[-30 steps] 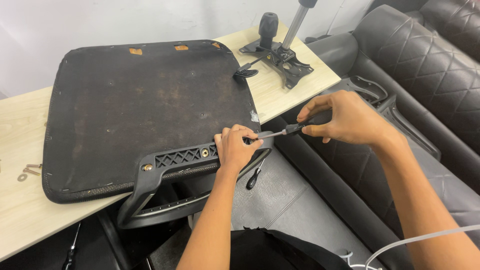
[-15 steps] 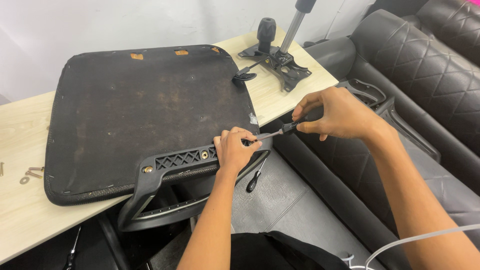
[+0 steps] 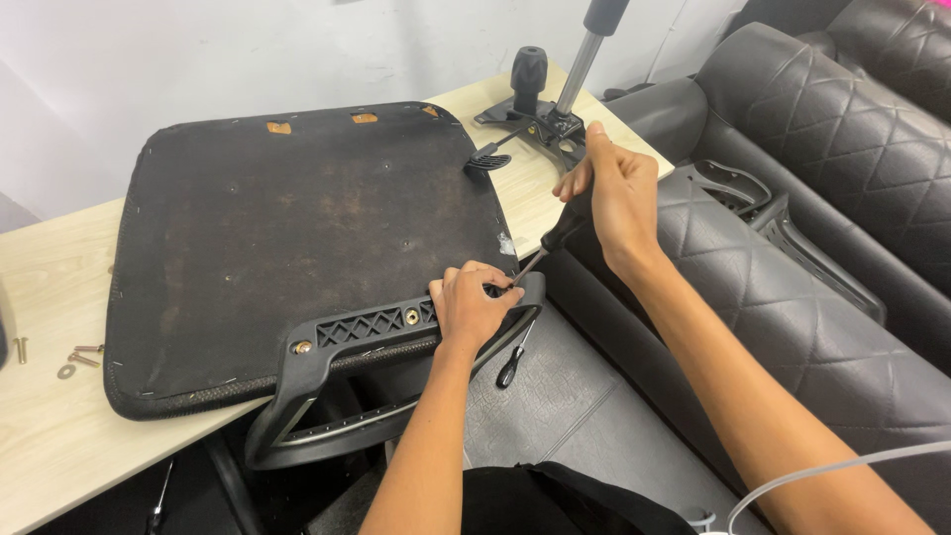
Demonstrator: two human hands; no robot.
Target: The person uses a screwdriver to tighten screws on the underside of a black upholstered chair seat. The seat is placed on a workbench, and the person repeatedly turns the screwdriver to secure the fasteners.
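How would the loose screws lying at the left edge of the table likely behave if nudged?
The loose screws look small and light, so they would probably skid easily on the smooth table. Their round shanks may roll, curving around the heads.

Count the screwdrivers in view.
3. One in the right hand, tip at the armrest by the left hand; one below the armrest; one under the table. More may be hidden.
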